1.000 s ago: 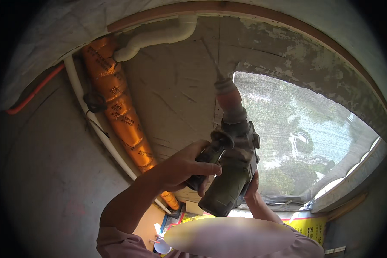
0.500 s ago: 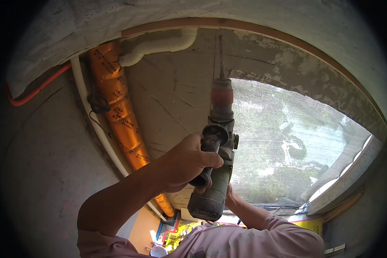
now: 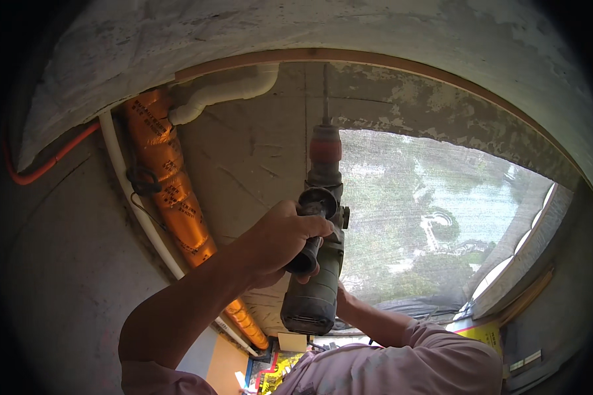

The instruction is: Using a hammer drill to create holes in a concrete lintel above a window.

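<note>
The drill (image 3: 311, 289) hides the fingers of the right hand (image 3: 343, 303).

left hand (image 3: 275, 245) grips the handle (image 3: 303, 260) of a drill (image 3: 326, 266) pointing up; right hand (image 3: 343, 302), mostly hidden, seems to hold it.

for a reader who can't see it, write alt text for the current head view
A person holds a power drill, bit pointing up, the left hand gripping its side handle, the right hand mostly hidden behind it. To the left run an orange pipe and a white pipe; a mesh-covered opening lies to the right.
</note>
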{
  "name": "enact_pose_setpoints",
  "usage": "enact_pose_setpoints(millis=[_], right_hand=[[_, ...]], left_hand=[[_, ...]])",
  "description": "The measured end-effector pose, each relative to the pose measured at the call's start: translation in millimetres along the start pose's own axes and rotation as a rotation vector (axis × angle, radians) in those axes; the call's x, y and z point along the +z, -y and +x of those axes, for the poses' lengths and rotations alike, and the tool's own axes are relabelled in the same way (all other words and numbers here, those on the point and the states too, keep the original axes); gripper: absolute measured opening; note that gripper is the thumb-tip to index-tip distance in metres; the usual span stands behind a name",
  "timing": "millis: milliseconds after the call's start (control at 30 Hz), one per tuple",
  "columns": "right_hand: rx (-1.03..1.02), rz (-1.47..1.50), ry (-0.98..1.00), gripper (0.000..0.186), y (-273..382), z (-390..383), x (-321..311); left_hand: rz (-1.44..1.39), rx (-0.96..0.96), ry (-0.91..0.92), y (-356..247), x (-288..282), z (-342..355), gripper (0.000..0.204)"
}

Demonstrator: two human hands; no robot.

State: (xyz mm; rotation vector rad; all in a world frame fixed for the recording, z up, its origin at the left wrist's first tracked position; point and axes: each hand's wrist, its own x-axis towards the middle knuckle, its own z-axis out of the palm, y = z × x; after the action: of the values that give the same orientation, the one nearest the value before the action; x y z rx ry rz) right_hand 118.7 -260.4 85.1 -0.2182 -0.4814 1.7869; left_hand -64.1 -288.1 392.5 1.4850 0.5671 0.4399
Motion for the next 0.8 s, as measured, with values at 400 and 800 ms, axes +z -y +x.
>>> enact_pose_setpoints(millis=[400, 800], right_hand=[[-0.093, -0.217, -0.263, 0.056, 2, -21, 60], [-0.064, 0.086, -0.187, 0.043, 2, 7, 24]], left_hand=[[0.019, 0.020, 0.023, -1, 2, -4, 0.038], [0.070, 0.011, 0.054, -10, 6, 1, 0.033]])
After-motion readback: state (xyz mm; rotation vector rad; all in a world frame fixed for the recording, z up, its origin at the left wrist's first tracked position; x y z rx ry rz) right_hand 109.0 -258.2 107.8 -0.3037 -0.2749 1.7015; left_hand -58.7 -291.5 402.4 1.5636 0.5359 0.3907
